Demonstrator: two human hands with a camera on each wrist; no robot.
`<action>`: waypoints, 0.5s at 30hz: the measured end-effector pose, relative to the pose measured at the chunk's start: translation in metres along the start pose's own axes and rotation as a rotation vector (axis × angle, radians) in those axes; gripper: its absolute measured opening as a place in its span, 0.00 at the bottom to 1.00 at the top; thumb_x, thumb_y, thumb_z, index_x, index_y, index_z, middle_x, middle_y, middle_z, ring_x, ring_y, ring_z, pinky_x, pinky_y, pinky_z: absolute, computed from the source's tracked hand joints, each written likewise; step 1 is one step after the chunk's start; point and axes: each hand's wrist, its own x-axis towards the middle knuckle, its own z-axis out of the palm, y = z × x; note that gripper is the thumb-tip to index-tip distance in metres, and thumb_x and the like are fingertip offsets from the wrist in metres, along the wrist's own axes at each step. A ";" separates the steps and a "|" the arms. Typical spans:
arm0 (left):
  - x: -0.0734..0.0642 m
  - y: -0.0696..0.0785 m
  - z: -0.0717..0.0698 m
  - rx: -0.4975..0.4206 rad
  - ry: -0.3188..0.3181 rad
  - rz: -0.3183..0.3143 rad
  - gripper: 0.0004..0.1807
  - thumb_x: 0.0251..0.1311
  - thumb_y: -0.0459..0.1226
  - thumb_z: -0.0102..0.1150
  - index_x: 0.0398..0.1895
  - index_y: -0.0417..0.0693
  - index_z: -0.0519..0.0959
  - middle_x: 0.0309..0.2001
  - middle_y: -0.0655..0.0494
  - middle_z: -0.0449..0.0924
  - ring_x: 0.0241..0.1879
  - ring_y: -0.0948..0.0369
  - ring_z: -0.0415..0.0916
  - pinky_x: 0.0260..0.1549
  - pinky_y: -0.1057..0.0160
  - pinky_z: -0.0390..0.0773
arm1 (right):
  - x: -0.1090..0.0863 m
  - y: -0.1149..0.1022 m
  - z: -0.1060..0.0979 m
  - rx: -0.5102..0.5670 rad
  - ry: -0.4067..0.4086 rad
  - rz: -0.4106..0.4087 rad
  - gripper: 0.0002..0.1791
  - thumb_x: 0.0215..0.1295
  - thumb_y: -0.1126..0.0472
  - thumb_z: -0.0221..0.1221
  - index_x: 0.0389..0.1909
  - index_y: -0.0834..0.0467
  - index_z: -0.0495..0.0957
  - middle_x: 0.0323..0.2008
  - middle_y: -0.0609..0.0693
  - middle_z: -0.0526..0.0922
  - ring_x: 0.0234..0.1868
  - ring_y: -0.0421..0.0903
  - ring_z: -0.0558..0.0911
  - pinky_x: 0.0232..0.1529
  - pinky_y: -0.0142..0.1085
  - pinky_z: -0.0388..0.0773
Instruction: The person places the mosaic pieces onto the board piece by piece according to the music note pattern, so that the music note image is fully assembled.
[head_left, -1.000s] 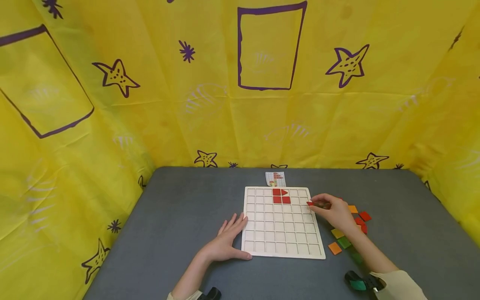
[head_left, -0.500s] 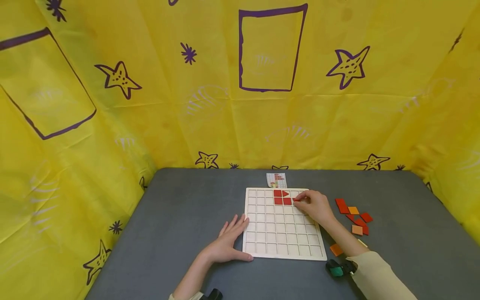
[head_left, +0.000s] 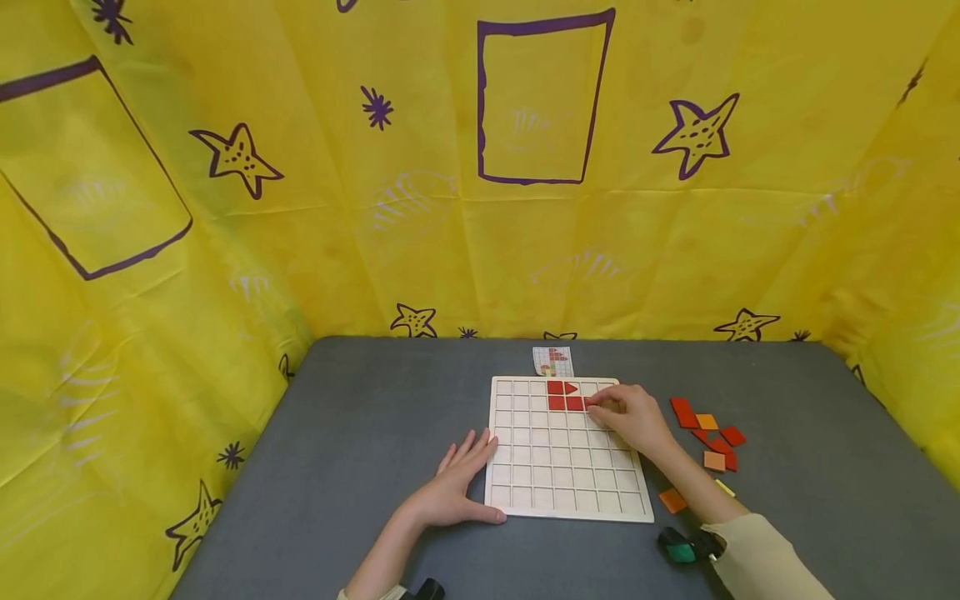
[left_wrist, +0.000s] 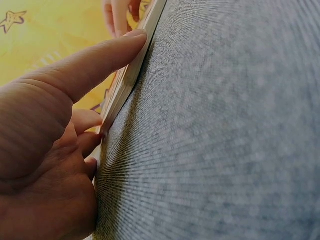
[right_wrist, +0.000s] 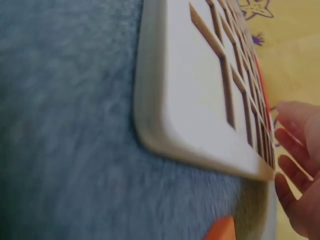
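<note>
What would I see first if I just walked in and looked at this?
First, the bright yellow cloth with purple stars all round a grey table. In the middle lies a white grid board with red tiles near its far edge. The right hand reaches beside them, the left hand rests flat at the board's left edge, and loose red and orange tiles lie to the right.

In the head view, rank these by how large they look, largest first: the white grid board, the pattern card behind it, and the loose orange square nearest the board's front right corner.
1. White grid board
2. Pattern card
3. Orange square, though it looks close to the card and lies nearer the camera.
</note>
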 end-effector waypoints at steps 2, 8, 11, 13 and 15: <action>0.000 0.000 0.000 0.000 0.001 0.002 0.58 0.44 0.53 0.72 0.75 0.49 0.49 0.77 0.53 0.39 0.76 0.52 0.29 0.68 0.42 0.31 | -0.004 0.002 -0.007 0.011 0.001 0.020 0.09 0.57 0.55 0.67 0.39 0.52 0.85 0.35 0.49 0.84 0.40 0.50 0.73 0.40 0.41 0.65; 0.000 0.001 0.000 0.007 -0.001 -0.002 0.58 0.44 0.53 0.72 0.75 0.50 0.49 0.77 0.53 0.39 0.76 0.52 0.29 0.68 0.42 0.30 | -0.021 0.016 -0.032 -0.010 0.043 0.018 0.12 0.59 0.56 0.65 0.43 0.55 0.83 0.41 0.53 0.84 0.43 0.52 0.75 0.42 0.45 0.70; 0.000 0.001 0.000 0.010 -0.001 -0.002 0.58 0.44 0.53 0.72 0.75 0.50 0.49 0.77 0.53 0.39 0.76 0.52 0.29 0.68 0.42 0.30 | -0.030 0.025 -0.046 -0.041 0.081 0.026 0.14 0.60 0.55 0.64 0.44 0.56 0.83 0.41 0.55 0.84 0.44 0.54 0.76 0.42 0.47 0.70; 0.000 0.000 0.000 0.008 0.000 0.000 0.58 0.44 0.53 0.72 0.75 0.50 0.49 0.77 0.53 0.39 0.76 0.52 0.29 0.68 0.42 0.31 | -0.036 0.030 -0.055 -0.065 0.092 0.049 0.15 0.60 0.54 0.64 0.45 0.57 0.82 0.41 0.57 0.84 0.43 0.55 0.76 0.41 0.48 0.71; 0.000 0.001 0.000 0.005 0.001 -0.001 0.58 0.44 0.54 0.72 0.75 0.50 0.49 0.77 0.54 0.39 0.76 0.52 0.29 0.68 0.43 0.30 | -0.042 0.036 -0.063 -0.096 0.100 0.082 0.16 0.60 0.53 0.64 0.45 0.58 0.82 0.41 0.58 0.84 0.40 0.56 0.76 0.38 0.46 0.70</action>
